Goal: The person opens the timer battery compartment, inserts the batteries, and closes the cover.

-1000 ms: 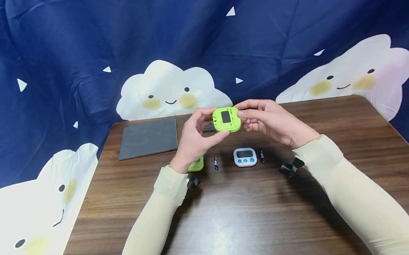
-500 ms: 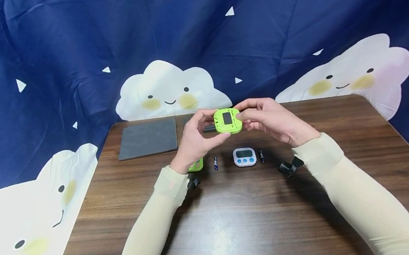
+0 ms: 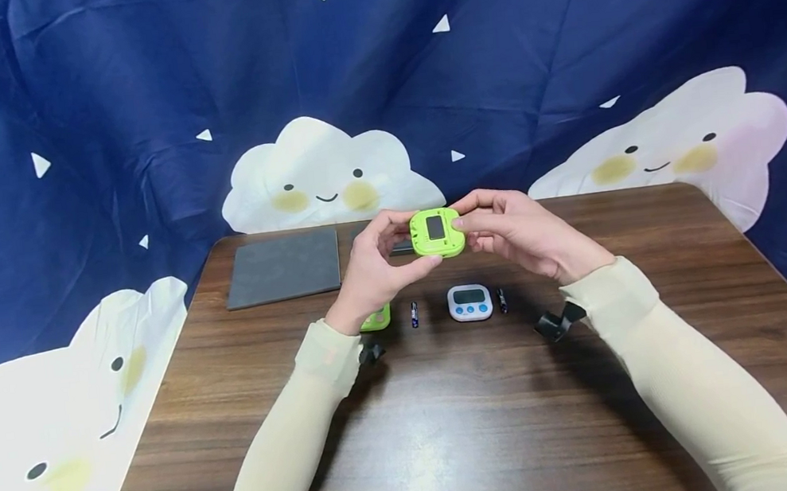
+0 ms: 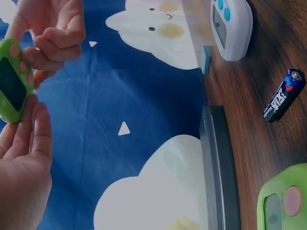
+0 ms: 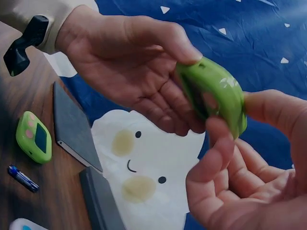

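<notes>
A green kitchen timer is held up above the table between both hands. Its back, with a dark rectangle, faces the head camera; the left wrist view shows its screen and pink buttons. My left hand grips it by the left and lower edges, thumb along the bottom. The right hand pinches the right edge, thumb on the back and a finger on the front. Below lie a second green timer, partly hidden by the left wrist in the head view, and a white timer with blue buttons.
One battery lies left of the white timer, another battery right of it. A flat dark grey board lies at the back left, with a dark box-like object beside it. A patterned blue cloth hangs behind the wooden table.
The right thumb has slid slightly down along the held timer's edge, and the timer has shifted only a little. Both hands keep their hold; things on the table stay put.
</notes>
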Motion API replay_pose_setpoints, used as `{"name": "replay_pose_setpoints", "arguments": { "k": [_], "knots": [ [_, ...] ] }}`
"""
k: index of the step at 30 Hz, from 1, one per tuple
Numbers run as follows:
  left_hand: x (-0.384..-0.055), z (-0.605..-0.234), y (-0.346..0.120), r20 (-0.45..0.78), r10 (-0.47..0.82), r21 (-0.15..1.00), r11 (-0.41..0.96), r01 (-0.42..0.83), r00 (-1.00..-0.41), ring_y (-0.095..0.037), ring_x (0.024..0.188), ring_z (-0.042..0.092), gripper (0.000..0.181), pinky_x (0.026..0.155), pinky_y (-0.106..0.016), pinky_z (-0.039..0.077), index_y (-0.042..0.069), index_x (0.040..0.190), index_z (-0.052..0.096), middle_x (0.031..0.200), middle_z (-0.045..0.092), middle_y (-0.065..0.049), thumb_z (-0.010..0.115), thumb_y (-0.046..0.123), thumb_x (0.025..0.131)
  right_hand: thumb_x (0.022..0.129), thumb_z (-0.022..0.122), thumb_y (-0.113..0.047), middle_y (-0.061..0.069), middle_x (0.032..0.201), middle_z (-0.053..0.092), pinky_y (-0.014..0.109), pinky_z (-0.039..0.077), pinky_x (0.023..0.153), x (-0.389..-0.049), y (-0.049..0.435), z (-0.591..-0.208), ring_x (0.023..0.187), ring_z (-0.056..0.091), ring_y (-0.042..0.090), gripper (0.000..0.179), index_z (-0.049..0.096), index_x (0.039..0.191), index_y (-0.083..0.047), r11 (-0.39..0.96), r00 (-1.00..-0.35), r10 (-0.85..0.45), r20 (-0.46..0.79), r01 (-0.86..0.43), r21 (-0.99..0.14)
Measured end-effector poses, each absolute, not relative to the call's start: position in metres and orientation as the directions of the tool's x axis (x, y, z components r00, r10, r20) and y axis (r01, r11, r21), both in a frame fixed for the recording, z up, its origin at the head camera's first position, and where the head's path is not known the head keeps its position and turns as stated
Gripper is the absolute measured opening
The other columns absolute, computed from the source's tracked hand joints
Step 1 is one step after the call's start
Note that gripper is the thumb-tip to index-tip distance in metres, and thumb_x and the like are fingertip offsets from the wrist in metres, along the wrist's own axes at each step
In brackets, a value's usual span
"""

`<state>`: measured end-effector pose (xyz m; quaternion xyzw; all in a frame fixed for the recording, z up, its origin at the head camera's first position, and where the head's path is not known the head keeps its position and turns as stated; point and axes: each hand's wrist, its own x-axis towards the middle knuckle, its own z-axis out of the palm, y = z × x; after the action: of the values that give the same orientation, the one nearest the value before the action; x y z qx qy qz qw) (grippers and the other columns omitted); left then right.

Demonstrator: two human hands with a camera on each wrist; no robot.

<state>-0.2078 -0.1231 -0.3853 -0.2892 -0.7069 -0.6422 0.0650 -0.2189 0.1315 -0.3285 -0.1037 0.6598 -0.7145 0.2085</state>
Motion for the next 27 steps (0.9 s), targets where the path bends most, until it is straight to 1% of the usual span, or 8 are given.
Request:
{"name": "replay_pose_setpoints", "arguments": {
  "k": [3,7,16,19,21,23,25,27],
  "knots": [
    [-0.209,-0.385,-0.124,0.465,0.324,0.869,0.008,0.494,-0.824,-0.025,0.124,0.072,0.055,0.115,-0.039,0.057,0.002,0.139,0.066,0.139,0.074,-0.02,0.089,0.003,0.089,0.11,0.065,-0.003,0.003,0.109,0.08,0.02,0.066,0.081,-0.22,0.133,-0.333,0.087,0.075,0.01,0.014,0.07,0.123,-0.005,-0.106,-0.877,-0.469,-0.108,0.177,-0.978],
    [-0.21,-0.385,-0.123,0.466,0.324,0.87,0.004,0.493,-0.824,-0.023,0.123,0.072,0.055,0.115,-0.039,0.058,0.002,0.139,0.066,0.139,0.075,-0.019,0.089,0.002,0.088,0.111,0.064,-0.002,0.003,0.111,0.08,0.02,0.066,0.083,-0.222,0.135,-0.337,0.089,0.076,0.009,0.014,0.071,0.123,-0.006,-0.137,-0.866,-0.493,-0.08,0.169,-0.976],
    [-0.209,-0.384,-0.124,0.476,0.319,0.866,-0.008,0.499,-0.82,-0.025,0.124,0.072,0.055,0.117,-0.056,0.055,0.001,0.138,0.067,0.14,0.073,-0.024,0.089,0.002,0.088,0.112,0.063,-0.001,0.002,0.111,0.081,0.021,0.066,0.084,-0.225,0.134,-0.338,0.091,0.076,0.01,0.015,0.071,0.123,-0.007,-0.153,-0.861,-0.503,-0.073,0.172,-0.973],
    [-0.21,-0.385,-0.123,0.476,0.314,0.865,-0.002,0.501,-0.821,-0.023,0.123,0.072,0.055,0.118,-0.054,0.056,0.002,0.139,0.067,0.141,0.073,-0.022,0.089,0.003,0.089,0.111,0.065,-0.003,0.0,0.11,0.081,0.02,0.065,0.083,-0.223,0.133,-0.339,0.089,0.075,0.009,0.015,0.072,0.124,-0.008,-0.136,-0.878,-0.474,-0.074,0.156,-0.978],
    [-0.211,-0.387,-0.123,0.476,0.307,0.865,0.003,0.501,-0.824,-0.021,0.124,0.072,0.056,0.118,-0.05,0.057,0.001,0.14,0.066,0.141,0.073,-0.021,0.089,0.003,0.089,0.11,0.069,-0.007,-0.003,0.108,0.082,0.02,0.064,0.082,-0.219,0.132,-0.34,0.088,0.073,0.008,0.016,0.074,0.125,-0.008,-0.093,-0.909,-0.413,-0.053,0.101,-0.991],
    [-0.212,-0.388,-0.123,0.472,0.292,0.868,0.008,0.496,-0.832,-0.021,0.124,0.072,0.057,0.117,-0.044,0.058,0.001,0.141,0.066,0.142,0.073,-0.019,0.089,0.002,0.089,0.108,0.075,-0.014,-0.007,0.105,0.081,0.018,0.062,0.081,-0.214,0.131,-0.34,0.089,0.072,0.007,0.022,0.076,0.128,-0.006,-0.015,-0.946,-0.324,0.01,-0.005,-1.0],
    [-0.213,-0.39,-0.124,0.47,0.277,0.872,0.004,0.49,-0.838,-0.025,0.126,0.072,0.058,0.117,-0.041,0.058,0.0,0.142,0.065,0.143,0.072,-0.019,0.089,0.001,0.089,0.104,0.081,-0.019,-0.01,0.102,0.08,0.017,0.06,0.081,-0.207,0.129,-0.341,0.091,0.071,0.006,0.029,0.078,0.13,-0.005,0.077,-0.967,-0.231,0.104,-0.125,-0.989],
    [-0.214,-0.39,-0.125,0.468,0.261,0.875,-0.005,0.484,-0.844,-0.033,0.128,0.072,0.059,0.117,-0.039,0.058,-0.001,0.143,0.065,0.143,0.071,-0.019,0.088,0.0,0.089,0.101,0.086,-0.02,-0.011,0.099,0.079,0.016,0.059,0.08,-0.2,0.128,-0.343,0.091,0.071,0.006,0.034,0.08,0.13,-0.004,0.16,-0.964,-0.164,0.211,-0.237,-0.958]
  ]
}}
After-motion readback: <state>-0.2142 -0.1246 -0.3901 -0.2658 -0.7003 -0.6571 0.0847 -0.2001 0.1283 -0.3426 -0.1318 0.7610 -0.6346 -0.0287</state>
